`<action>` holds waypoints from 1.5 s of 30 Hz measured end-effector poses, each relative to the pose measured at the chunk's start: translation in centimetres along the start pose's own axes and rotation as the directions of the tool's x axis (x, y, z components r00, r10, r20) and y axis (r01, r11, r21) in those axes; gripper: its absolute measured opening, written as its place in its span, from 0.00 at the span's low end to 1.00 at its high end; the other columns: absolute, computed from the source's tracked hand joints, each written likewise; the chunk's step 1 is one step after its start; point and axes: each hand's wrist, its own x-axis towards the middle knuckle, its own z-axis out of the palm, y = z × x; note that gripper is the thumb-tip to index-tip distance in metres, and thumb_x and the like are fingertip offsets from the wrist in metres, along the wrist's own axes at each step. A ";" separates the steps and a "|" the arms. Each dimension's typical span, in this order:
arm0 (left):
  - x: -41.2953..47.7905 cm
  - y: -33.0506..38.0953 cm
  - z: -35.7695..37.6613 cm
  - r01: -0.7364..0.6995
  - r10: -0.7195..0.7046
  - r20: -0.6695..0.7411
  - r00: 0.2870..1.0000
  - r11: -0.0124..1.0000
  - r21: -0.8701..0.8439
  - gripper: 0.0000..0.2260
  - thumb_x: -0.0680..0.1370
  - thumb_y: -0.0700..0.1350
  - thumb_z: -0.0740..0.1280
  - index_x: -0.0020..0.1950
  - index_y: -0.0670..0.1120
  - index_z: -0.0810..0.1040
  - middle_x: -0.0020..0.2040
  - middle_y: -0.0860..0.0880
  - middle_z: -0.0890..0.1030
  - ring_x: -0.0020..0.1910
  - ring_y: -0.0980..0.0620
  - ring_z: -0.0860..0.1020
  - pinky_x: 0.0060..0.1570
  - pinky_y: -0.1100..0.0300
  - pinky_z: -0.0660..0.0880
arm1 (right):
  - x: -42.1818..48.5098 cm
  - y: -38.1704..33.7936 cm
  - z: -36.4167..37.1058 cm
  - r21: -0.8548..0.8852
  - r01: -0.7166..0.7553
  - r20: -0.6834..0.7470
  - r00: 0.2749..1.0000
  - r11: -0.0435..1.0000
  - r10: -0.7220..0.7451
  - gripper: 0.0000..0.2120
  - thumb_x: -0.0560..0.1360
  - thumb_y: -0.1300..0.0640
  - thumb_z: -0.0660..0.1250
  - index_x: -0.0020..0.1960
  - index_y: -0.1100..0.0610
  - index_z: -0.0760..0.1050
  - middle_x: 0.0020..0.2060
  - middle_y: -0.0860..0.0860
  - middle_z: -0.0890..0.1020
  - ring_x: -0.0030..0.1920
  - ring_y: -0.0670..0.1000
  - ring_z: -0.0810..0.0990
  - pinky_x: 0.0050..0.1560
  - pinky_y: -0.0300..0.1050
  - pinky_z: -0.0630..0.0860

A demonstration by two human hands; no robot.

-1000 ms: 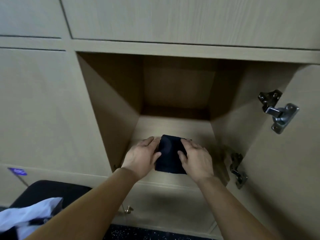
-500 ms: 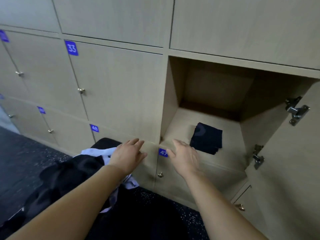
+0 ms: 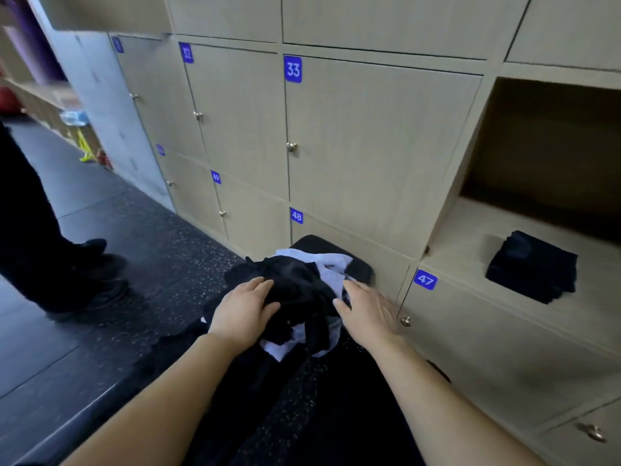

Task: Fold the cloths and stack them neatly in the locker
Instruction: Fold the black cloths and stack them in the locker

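Head view, sorting stage. The left hand point(image 3: 243, 314) lay with straight, spread fingers on the black top layer of a heap of unfolded cloths point(image 3: 299, 290), grasping nothing. The right hand point(image 3: 368, 312), likewise released and fingers spread, was at the heap's right edge beside a pale cloth. Blur hid whether it touched. The heap, black pieces tangled with pale ones, sat on a dark padded seat point(image 3: 359, 269) against the lower doors, left of label 47 point(image 3: 425, 280). One folded black cloth point(image 3: 532, 267) rested on the floor of the open locker point(image 3: 470, 230) at far right, close to the front lip and turned slightly askew.

Judged hazards:
- Lifting one piece would probably drag its tangled neighbours off the seat and onto the speckled floor point(image 3: 151, 247), since the layers were interlocked and overhung the near edge.
- Black fabric on a black seat offered poor contrast, so a hem could be mistaken and two cloths picked up as one.
- Stacking onto the skewed cloth near the lip risked a crooked pile, or a nudge tipping it out of the locker.
- A bystander's shoes point(image 3: 97, 290) stood near left, where fallen cloth could be trodden on.
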 end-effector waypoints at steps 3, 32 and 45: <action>0.3 -2.3 0.3 0.034 -0.034 0.002 0.999 0.999 -0.009 0.24 0.82 0.54 0.61 0.76 0.46 0.65 0.75 0.48 0.66 0.73 0.47 0.66 0.71 0.55 0.62 | 1.0 -1.6 1.0 -0.006 0.017 0.025 1.000 1.000 -0.017 0.15 0.81 0.47 0.57 0.62 0.55 0.72 0.60 0.52 0.78 0.61 0.56 0.74 0.58 0.47 0.67; 4.4 -8.3 4.0 0.173 -0.173 0.017 0.985 0.982 -0.072 0.18 0.82 0.53 0.61 0.69 0.48 0.74 0.64 0.48 0.77 0.63 0.45 0.73 0.63 0.53 0.69 | 8.5 -5.3 6.1 0.381 -0.076 -0.037 0.995 0.922 0.098 0.14 0.74 0.58 0.61 0.31 0.58 0.71 0.35 0.51 0.73 0.37 0.54 0.71 0.36 0.46 0.63; 6.2 -5.7 4.5 0.089 -0.094 -0.048 0.994 0.990 -0.109 0.17 0.82 0.51 0.60 0.70 0.49 0.73 0.63 0.49 0.77 0.63 0.46 0.73 0.63 0.53 0.68 | 12.4 -6.7 3.7 0.363 -0.269 0.223 0.955 0.892 0.197 0.18 0.72 0.36 0.61 0.35 0.50 0.72 0.32 0.47 0.78 0.43 0.54 0.75 0.41 0.47 0.67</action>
